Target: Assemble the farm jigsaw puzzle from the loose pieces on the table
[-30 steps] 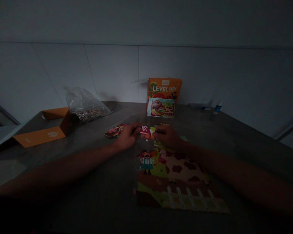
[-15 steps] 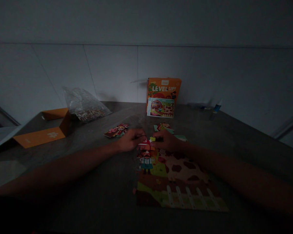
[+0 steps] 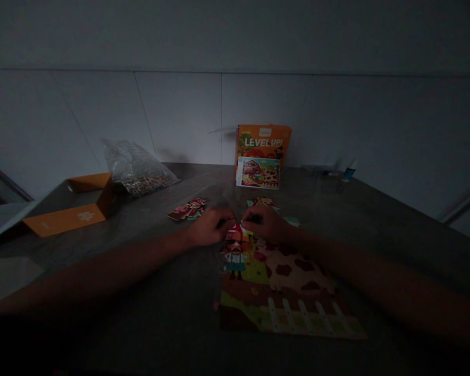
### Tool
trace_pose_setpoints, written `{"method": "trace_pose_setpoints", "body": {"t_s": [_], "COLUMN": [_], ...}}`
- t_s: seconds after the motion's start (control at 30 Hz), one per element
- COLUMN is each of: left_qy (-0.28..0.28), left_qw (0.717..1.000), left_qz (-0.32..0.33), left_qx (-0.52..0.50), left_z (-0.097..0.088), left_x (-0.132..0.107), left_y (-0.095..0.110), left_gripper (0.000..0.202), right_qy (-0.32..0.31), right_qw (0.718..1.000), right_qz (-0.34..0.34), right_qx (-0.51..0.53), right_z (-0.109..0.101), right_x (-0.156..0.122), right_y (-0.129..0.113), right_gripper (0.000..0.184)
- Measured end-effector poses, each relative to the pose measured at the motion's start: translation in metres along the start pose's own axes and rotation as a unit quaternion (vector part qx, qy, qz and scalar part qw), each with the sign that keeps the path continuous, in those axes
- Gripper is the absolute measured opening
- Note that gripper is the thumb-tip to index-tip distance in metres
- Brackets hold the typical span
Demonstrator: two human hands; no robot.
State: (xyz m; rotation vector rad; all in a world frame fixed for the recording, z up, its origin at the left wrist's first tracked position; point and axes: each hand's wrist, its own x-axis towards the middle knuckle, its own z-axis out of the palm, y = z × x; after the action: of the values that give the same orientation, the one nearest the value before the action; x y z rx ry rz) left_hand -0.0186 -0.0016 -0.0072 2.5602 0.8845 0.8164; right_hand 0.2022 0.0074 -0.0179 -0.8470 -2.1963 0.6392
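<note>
A partly joined jigsaw puzzle (image 3: 293, 277) lies flat on the table, showing a spotted cow, a white fence and a farmer. At its upper left corner is a puzzle piece (image 3: 237, 233) with a red and white print, level with the pieces around it. My left hand (image 3: 212, 225) pinches this piece's upper left edge, fingers closed. Opposite it, my right hand (image 3: 264, 223) has thumb and finger closed at the piece's upper right edge, over the puzzle's top. The fingertips nearly meet and partly hide the piece.
Loose puzzle pieces lie in one pile (image 3: 188, 208) at left and another (image 3: 263, 202) behind my right hand. An orange box (image 3: 264, 138) with a picture card (image 3: 258, 173) stands by the wall. An open box part (image 3: 66, 219), a plastic bag (image 3: 141, 169) and a small bottle (image 3: 349, 171) surround them.
The red and white piece has come down flat against the puzzle's top edge. A yellow-green part near my right fingertips shows less now. Both hands have shifted only slightly.
</note>
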Motion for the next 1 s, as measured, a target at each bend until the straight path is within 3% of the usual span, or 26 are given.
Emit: {"method": "trace_pose_setpoints", "body": {"t_s": [0.17,0.37,0.63,1.0], "left_qy": [0.022,0.004,-0.011,-0.010], "left_qw": [0.997,0.995,0.995,0.996], "left_qz": [0.011,0.004,-0.024,-0.014], "left_qx": [0.069,0.097,0.092,0.083], "left_z": [0.0002,0.0002,0.0015,0.0017], "left_x": [-0.0006,0.0007,0.0014,0.0010], "left_y": [0.0021,0.0013,-0.0007,-0.0035], "left_gripper": [0.021,0.019,0.019,0.020], "right_qy": [0.003,-0.013,-0.022,-0.022], "right_qw": [1.000,0.999,0.999,0.998], "right_qz": [-0.006,-0.001,0.007,0.005], "right_qx": [-0.011,-0.031,-0.044,-0.056], "right_z": [0.0009,0.0002,0.0002,0.0000], "right_x": [0.0004,0.0011,0.0010,0.0008], "right_y": [0.0012,0.0000,-0.0005,0.0025], "right_gripper": [0.015,0.016,0.017,0.016]}}
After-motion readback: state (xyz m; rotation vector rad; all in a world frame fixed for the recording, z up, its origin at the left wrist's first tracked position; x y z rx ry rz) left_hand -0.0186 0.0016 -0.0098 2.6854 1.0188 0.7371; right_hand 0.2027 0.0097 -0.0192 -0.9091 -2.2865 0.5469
